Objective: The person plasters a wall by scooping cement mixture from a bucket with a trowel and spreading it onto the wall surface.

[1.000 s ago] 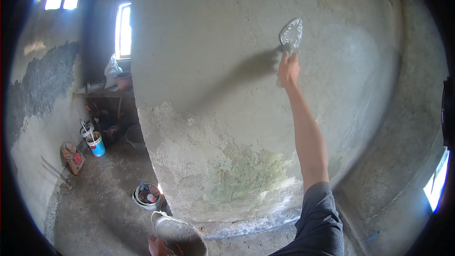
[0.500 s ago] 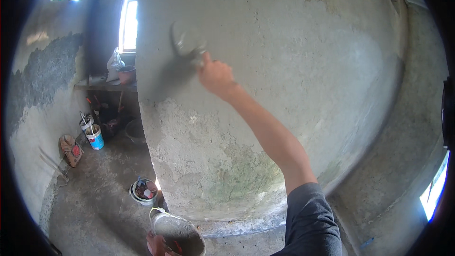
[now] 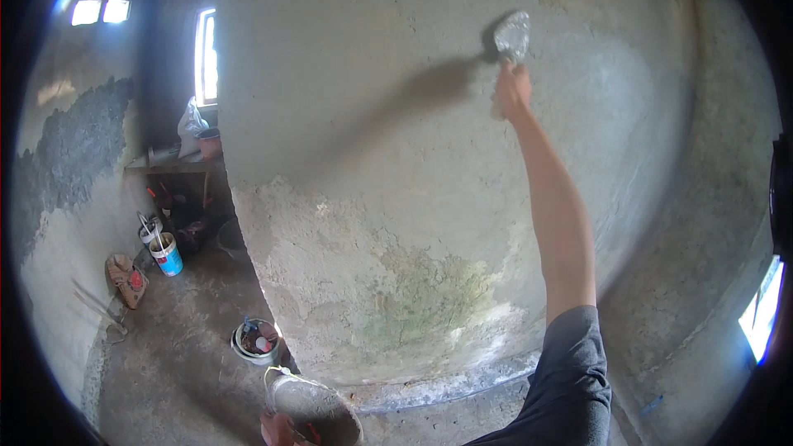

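My right hand (image 3: 514, 89) is closed round the handle of a trowel (image 3: 512, 35), its mortar-smeared blade raised at the upper right of the plastered wall (image 3: 396, 140). The smooth grey coat covers the upper wall; the lower part is rough and patchy, with a greenish stain. A dark shadow falls on the wall left of the trowel. At the bottom edge, my left hand (image 3: 281, 428) grips the near left side of a bucket (image 3: 351, 415) of grey mortar with a rope handle. Its fingers are partly cut off by the frame. A small red thing shows beside it.
A smaller bucket of odds and ends (image 3: 238, 350) stands on the floor beyond. Farther left are a blue-and-white pail (image 3: 169, 260), a paper sack (image 3: 125, 281) and a shelf (image 3: 165, 163) bearing a bag and a tub. A ledge (image 3: 446, 392) runs along the wall's foot.
My right hand has swept the trowel up and to the right across the wall. The view has shifted slightly; my left hand stays at the bucket.
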Motion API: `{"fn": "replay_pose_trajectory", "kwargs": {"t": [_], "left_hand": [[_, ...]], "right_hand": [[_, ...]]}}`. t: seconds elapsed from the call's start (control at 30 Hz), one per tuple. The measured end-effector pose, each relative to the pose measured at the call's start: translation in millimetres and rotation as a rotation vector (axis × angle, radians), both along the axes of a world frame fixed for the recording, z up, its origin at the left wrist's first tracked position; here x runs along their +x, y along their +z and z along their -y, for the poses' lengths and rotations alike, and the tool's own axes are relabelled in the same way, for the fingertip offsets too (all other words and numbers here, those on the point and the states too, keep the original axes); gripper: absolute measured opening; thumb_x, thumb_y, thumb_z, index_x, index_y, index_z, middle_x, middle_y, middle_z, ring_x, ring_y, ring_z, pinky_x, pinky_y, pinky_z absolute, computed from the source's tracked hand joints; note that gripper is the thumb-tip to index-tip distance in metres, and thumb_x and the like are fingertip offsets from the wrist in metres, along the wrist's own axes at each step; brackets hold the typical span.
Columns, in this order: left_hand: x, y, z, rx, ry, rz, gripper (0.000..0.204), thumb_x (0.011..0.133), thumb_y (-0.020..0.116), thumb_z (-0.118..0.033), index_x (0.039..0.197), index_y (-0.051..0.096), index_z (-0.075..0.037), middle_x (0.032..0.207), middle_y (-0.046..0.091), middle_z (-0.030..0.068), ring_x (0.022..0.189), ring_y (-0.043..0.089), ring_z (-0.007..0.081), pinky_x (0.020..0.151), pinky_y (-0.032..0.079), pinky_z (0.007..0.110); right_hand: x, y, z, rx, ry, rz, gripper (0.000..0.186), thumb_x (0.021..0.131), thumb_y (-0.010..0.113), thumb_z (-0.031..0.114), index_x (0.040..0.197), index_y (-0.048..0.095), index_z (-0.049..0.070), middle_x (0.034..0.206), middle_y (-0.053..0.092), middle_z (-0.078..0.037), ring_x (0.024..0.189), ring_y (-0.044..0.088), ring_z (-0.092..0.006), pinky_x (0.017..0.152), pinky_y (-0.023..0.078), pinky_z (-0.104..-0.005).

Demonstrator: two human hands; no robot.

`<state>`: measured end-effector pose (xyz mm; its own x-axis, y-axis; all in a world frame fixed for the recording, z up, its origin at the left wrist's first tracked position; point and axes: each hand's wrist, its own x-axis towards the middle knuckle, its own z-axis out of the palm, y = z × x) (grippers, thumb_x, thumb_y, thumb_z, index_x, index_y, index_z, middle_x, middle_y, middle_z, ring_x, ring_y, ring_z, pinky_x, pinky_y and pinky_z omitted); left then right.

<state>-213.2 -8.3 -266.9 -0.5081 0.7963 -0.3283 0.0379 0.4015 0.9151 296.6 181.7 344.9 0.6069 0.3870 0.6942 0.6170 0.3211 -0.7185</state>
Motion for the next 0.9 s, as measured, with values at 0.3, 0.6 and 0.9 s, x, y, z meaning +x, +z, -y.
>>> {"fn": "replay_pose_trajectory", "kwargs": {"t": [0.3,0.6,0.9], "left_hand": [[13,47,28,0.017,-0.131,0.029,0.057,0.085,0.055,-0.042,0.126,0.048,-0.002,0.089,0.062,0.0172,0.058,0.06,0.0243,0.055,0.049,0.039],[26,64,10,-0.248,-0.099,-0.203,0.051,0.061,0.055,-0.013,0.109,0.048,0.002,0.078,0.056,0.0149,0.075,0.058,0.0329,0.071,0.045,0.038],[54,50,5,0.124,-0.148,0.096,0.04,0.052,0.05,-0.006,0.088,0.06,0.007,0.067,0.059,0.0112,0.059,0.056,0.021,0.054,0.044,0.034]], "right_hand": [[-79,-16,-34,-0.165,-0.013,0.416,0.043,0.094,0.041,0.034,0.117,0.043,-0.002,0.09,0.064,-0.025,0.085,0.063,-0.0401,0.072,0.051,-0.0479],[-225,-98,-43,-0.602,0.188,0.979,0.049,0.095,0.041,0.036,0.129,0.036,0.001,0.088,0.064,-0.023,0.085,0.063,-0.0387,0.079,0.051,-0.0471],[-152,-529,88,-0.657,0.364,0.263,0.063,0.088,0.05,0.05,0.127,0.043,0.001,0.101,0.062,-0.022,0.092,0.062,-0.0333,0.077,0.049,-0.0427]]}}
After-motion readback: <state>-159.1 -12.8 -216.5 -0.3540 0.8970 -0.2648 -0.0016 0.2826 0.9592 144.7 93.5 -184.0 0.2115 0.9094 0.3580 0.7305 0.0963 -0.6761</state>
